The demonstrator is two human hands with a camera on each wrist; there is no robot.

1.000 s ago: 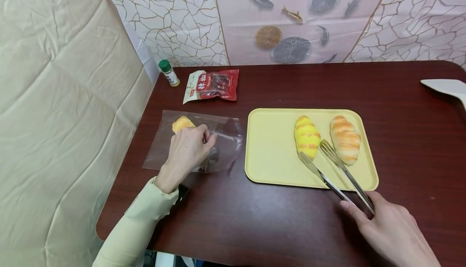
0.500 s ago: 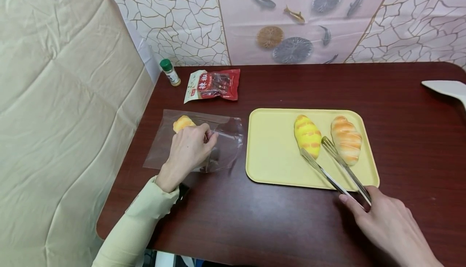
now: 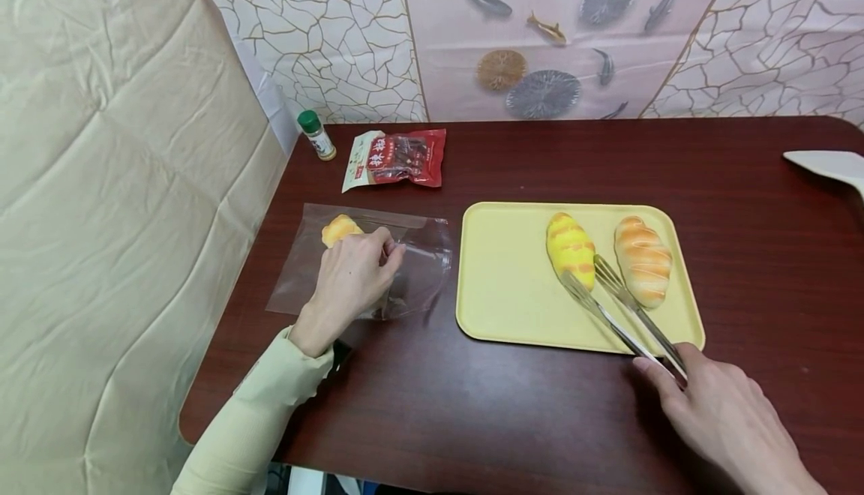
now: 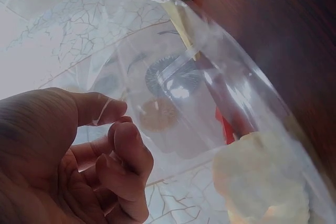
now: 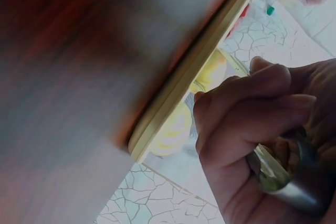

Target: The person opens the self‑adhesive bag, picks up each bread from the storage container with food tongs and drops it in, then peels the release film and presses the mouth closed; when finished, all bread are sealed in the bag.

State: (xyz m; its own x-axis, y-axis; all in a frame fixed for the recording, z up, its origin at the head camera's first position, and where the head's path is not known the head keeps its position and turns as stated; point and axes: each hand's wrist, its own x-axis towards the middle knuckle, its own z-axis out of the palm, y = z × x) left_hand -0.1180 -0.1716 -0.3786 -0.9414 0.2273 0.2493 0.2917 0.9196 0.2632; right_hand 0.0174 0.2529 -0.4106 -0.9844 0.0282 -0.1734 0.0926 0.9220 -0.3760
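My left hand (image 3: 354, 270) pinches the edge of a clear plastic bag (image 3: 421, 255) between thumb and index finger, holding its mouth raised in the left wrist view. A golden bread roll (image 3: 340, 229) lies in the bag, partly hidden by the hand. My right hand (image 3: 725, 401) grips metal tongs (image 3: 634, 315), curled round their handle end in the right wrist view. The tongs' tips straddle the lower end of a yellow bread roll (image 3: 570, 247) on a pale yellow tray (image 3: 502, 277). A tan striped bread roll (image 3: 643, 259) lies to its right.
Behind the bag lie a red and white food packet (image 3: 398, 157) and a green-capped seasoning jar (image 3: 316, 135). A white utensil (image 3: 826, 163) lies at the table's right edge. A cream padded cover (image 3: 135, 217) borders the table (image 3: 540, 412) on the left.
The tongs' arms have drawn closer together around the lower end of the yellow bread roll, and the right hand has moved slightly forward. The left hand and bag stay in place.
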